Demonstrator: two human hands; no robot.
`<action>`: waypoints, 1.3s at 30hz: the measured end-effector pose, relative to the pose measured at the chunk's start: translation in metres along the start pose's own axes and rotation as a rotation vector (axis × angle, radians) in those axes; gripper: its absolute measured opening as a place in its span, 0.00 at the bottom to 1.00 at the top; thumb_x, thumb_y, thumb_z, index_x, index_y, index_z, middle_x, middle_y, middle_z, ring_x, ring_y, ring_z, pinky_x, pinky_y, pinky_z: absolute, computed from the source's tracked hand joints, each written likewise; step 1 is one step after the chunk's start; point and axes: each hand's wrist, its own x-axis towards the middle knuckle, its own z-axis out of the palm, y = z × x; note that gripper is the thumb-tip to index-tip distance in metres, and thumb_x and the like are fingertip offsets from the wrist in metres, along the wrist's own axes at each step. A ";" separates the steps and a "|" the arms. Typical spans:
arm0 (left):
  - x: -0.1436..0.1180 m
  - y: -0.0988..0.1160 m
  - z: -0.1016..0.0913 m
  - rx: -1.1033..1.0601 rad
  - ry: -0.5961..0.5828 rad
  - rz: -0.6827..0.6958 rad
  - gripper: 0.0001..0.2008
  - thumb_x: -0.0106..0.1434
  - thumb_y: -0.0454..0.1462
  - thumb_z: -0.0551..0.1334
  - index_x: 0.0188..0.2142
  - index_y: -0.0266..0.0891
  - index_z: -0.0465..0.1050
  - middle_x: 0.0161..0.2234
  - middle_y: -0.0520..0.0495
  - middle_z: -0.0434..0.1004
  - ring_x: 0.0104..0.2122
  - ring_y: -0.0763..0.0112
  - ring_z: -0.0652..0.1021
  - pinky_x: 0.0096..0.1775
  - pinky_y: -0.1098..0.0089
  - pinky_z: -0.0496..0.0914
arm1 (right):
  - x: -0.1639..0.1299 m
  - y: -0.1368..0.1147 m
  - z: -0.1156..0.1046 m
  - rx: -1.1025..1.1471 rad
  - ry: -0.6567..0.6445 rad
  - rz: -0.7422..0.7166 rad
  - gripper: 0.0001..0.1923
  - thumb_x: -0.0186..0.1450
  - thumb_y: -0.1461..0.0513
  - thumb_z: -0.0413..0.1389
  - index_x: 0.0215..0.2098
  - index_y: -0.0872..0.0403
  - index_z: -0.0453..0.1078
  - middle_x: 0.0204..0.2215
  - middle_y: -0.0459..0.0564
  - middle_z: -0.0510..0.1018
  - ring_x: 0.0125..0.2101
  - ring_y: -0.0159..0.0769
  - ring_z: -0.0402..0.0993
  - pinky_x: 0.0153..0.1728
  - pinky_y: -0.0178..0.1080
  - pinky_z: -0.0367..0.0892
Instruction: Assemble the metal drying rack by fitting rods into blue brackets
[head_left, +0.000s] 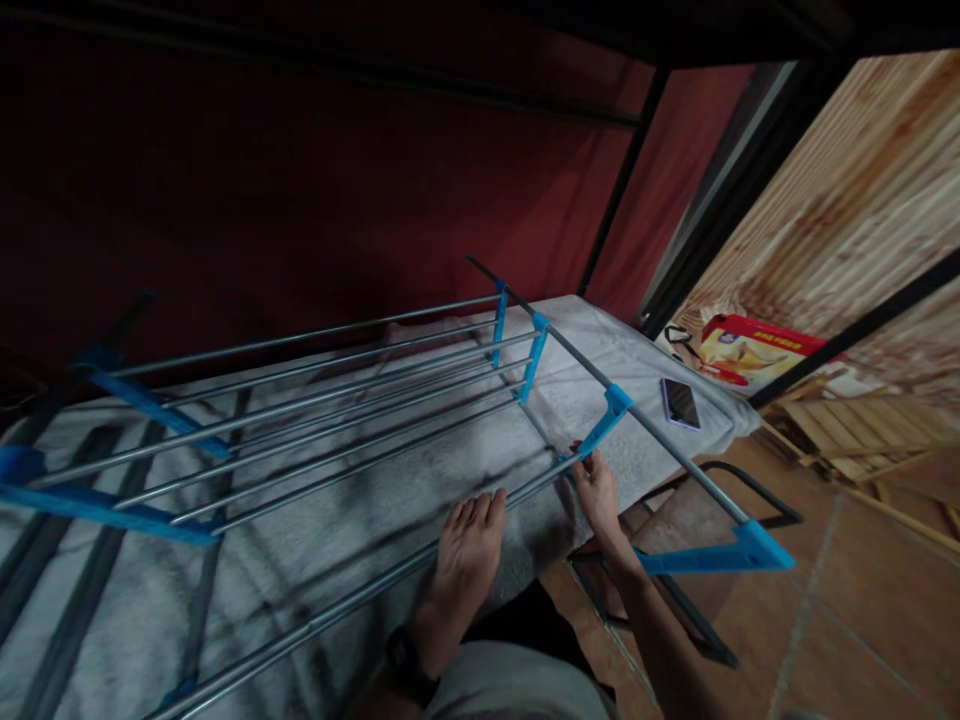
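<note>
A grey, fleecy blanket covers a flat surface that runs from the near left to the far right of the view. Lying across it is a metal clothes-drying rack with silver rods and bright blue plastic joints, folded out so that its rods stretch left to right. One long rod with a blue end piece sticks out past the blanket's right edge, over a reddish tiled floor. The left hand rests flat on the rack's nearest rods, fingers together and pointing away. Just to its right, the right hand pinches a blue joint at the rack's near right corner. A dark smartphone lies on the blanket, farther right.
</note>
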 end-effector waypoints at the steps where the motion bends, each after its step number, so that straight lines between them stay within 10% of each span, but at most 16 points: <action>1: -0.006 -0.005 -0.003 0.006 0.001 -0.011 0.19 0.71 0.32 0.52 0.58 0.41 0.71 0.45 0.43 0.81 0.45 0.63 0.79 0.53 0.62 0.69 | 0.000 0.001 0.000 -0.002 -0.003 0.001 0.18 0.67 0.52 0.52 0.50 0.52 0.71 0.48 0.57 0.80 0.48 0.46 0.76 0.52 0.49 0.69; 15: -0.087 -0.072 -0.032 0.080 0.050 -0.218 0.16 0.72 0.43 0.53 0.50 0.45 0.78 0.40 0.43 0.84 0.40 0.60 0.82 0.48 0.60 0.72 | 0.003 0.009 -0.008 -0.033 -0.039 0.040 0.23 0.64 0.48 0.54 0.52 0.52 0.71 0.45 0.56 0.80 0.44 0.47 0.77 0.47 0.47 0.71; 39: -0.087 -0.076 -0.033 0.122 0.116 -0.081 0.08 0.72 0.40 0.57 0.42 0.40 0.74 0.33 0.48 0.80 0.33 0.66 0.79 0.37 0.66 0.68 | 0.004 0.017 -0.013 -0.019 -0.020 0.052 0.24 0.64 0.47 0.55 0.51 0.53 0.74 0.45 0.58 0.80 0.48 0.49 0.75 0.54 0.53 0.65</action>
